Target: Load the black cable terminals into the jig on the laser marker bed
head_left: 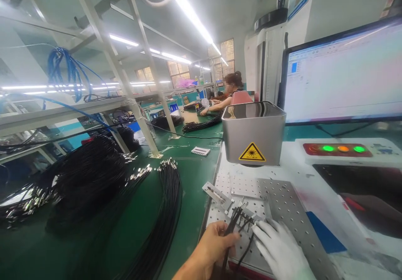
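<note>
My bare left hand [213,246] is closed around a small bundle of black cables [231,225], with its metal-tipped ends pointing up and away. My right hand [279,246], in a white glove, lies with fingers stretched out, fingertips against the right end of a metal fixture [216,194]. Several dark cable pieces sit across the fixture between the hands. One black cable hangs from it by the right fingertips. The right thumb is hidden. Under the fixture is a perforated metal plate [290,200]. Above stands a grey laser head [253,135] with a yellow warning label.
On the green table [193,196] lie a long black cable bundle [168,196] and a large cable heap [91,183]. A monitor [342,74] and a panel with lit buttons [337,149] are at right. Another person [230,89] sits further back. Shelf posts rise at left.
</note>
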The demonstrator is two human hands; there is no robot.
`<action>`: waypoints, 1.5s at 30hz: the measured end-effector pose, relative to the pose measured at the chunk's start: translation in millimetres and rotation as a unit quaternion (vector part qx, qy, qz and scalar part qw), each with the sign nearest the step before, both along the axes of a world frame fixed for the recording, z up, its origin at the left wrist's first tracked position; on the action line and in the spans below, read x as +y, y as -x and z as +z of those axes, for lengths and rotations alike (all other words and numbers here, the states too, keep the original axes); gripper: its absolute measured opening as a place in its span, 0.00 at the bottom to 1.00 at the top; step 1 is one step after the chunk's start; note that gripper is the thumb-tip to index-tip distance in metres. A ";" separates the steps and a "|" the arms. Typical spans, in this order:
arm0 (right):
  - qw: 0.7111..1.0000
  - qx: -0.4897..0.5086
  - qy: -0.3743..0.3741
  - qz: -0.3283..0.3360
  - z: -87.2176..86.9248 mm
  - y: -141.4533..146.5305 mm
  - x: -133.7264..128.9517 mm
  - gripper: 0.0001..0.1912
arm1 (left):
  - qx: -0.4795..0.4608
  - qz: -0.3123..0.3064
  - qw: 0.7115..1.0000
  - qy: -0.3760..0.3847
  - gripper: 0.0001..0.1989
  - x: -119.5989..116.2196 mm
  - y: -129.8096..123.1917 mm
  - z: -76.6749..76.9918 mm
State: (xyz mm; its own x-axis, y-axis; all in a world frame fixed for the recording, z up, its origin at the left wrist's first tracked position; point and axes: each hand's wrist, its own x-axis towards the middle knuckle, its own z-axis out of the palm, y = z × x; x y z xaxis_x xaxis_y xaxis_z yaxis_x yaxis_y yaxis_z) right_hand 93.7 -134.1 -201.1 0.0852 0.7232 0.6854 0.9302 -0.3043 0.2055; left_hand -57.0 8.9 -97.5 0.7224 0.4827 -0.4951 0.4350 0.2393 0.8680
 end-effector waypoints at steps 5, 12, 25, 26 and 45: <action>1.000 0.006 -0.008 0.001 -1.7 0.3 -0.7 0.14 | 0.010 -0.004 0.991 -0.131 0.15 -2.6 -2.1 -14.4; 1.000 0.007 -0.002 0.001 -7.5 -2.0 -0.9 0.15 | 0.125 -0.032 0.922 -0.366 0.11 -15.0 -1.5 -0.7; 1.000 0.003 -0.002 0.011 -5.1 -2.6 -4.0 0.15 | 0.207 -0.071 0.889 -0.402 0.06 -27.1 -2.8 5.1; 1.000 0.008 -0.001 0.010 -4.0 -2.4 -4.5 0.16 | 0.206 -0.070 0.889 -0.404 0.06 -27.3 -2.7 4.7; 0.998 0.051 0.031 -0.029 4.0 10.9 -2.4 0.19 | 0.077 -0.011 0.976 -0.202 0.08 -15.2 -2.1 -9.3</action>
State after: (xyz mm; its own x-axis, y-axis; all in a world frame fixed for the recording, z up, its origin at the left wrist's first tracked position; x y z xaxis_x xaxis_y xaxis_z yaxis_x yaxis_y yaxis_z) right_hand 82.8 -136.5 -197.1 0.1958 0.7552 0.6256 0.9284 -0.3482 0.1298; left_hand -54.8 -6.4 -106.8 0.6669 0.6460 -0.3714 0.5691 -0.1199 0.8135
